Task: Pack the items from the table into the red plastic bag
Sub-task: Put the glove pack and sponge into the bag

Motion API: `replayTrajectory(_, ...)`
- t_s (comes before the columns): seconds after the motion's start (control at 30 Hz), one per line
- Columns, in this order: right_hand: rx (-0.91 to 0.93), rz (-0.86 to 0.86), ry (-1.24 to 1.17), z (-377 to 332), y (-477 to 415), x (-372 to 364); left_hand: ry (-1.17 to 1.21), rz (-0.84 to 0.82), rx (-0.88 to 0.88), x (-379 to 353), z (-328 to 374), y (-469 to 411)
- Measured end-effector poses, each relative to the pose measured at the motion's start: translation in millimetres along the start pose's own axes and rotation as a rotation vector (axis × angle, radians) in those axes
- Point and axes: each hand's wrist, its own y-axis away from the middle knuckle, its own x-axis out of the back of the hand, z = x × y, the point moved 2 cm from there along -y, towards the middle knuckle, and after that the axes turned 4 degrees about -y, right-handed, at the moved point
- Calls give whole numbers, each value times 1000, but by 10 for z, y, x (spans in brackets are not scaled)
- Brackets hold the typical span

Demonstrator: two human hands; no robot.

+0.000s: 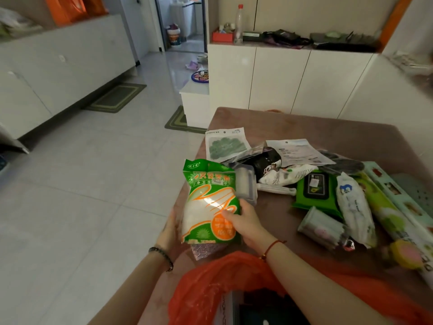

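Pinching the right edge of the green disposable-glove packet [210,202], thumb lying on the printed front, the other fingers curling round behind it: gripping with the right hand [246,221], a red string bracelet at the wrist. Touching the packet's left edge at 9 o'clock with the left hand [169,231], a dark bead bracelet at the wrist; fingers tucked behind the plastic, so cannot tell whether spread or pressed together. Holding the packet upright over the near left corner of the brown table [293,127], partly covering a pink bubble pouch [203,249] at its 6 o'clock. Working just above the red plastic bag [206,289], at 6 o'clock of the hands, mouth open between the forearms, dark and white things showing inside. Leaving on the table, at 3 o'clock of the packet, a lint roller [246,186], a green wet-wipes pack [315,191], a pale cylindrical tub [321,224] on its side and a white tissue pack [356,207]; at 12 o'clock, a flat sachet with a green pad [225,146].
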Motion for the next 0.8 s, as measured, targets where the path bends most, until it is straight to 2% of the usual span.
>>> replayTrajectory(0.13,73,16,-116,-95,146,95,-165,-67,-93,-78,-15,220)
replayTrajectory(0.27,170,26,-305,-374,374,206,-94,-254,-215,-176,82,390)
replayTrajectory(0.37,264,-11,-351,-696,657,312,-102,-362,-352,-244,255,609)
replayTrajectory(0.6,446,-36,-422,-1127,1567,626,-194,-634,-443,-589,482,1312)
replayTrajectory(0.73,357,-128,-499,-1079,1988,871,-293,-627,-432,-680,311,1575)
replayTrajectory(0.8,283,-97,-495,-984,2151,937,-408,-635,-442,-682,132,1618)
